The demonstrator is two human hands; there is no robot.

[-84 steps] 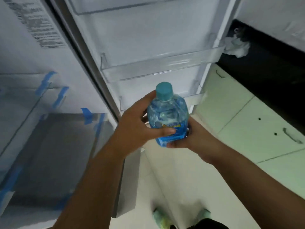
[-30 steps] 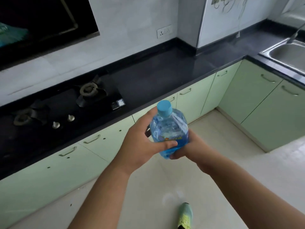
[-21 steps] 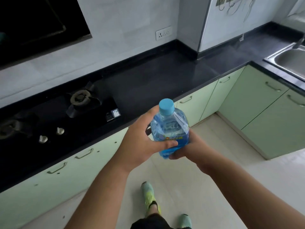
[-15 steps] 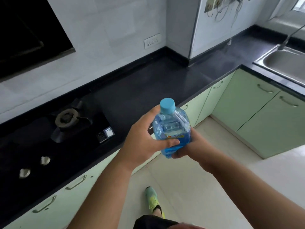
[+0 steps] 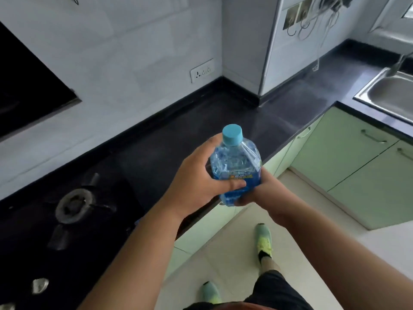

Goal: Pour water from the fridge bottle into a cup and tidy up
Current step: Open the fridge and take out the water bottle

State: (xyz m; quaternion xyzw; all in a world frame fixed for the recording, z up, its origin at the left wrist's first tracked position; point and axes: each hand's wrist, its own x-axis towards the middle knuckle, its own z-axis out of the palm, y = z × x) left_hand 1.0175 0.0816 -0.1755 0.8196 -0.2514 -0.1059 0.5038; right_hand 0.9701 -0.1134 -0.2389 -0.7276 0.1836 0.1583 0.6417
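A clear blue water bottle [image 5: 234, 162] with a light blue cap and a blue label is held upright in front of me, over the front edge of the black countertop [image 5: 201, 126]. My left hand [image 5: 196, 177] grips its left side, thumb across the label. Around the bottle's lower right side and base curls my right hand [image 5: 259, 191]. The cap is on. No cup is in view.
A black gas hob [image 5: 73, 204] with a burner and knobs lies on the counter at the left. A steel sink [image 5: 393, 92] sits at the far right. Pale green cabinet doors [image 5: 348, 162] run under the counter. A wall socket [image 5: 202, 73] is behind.
I have turned from the open fridge door to the kitchen counter and stepped closer to it. Both hands keep the same hold on the bottle.
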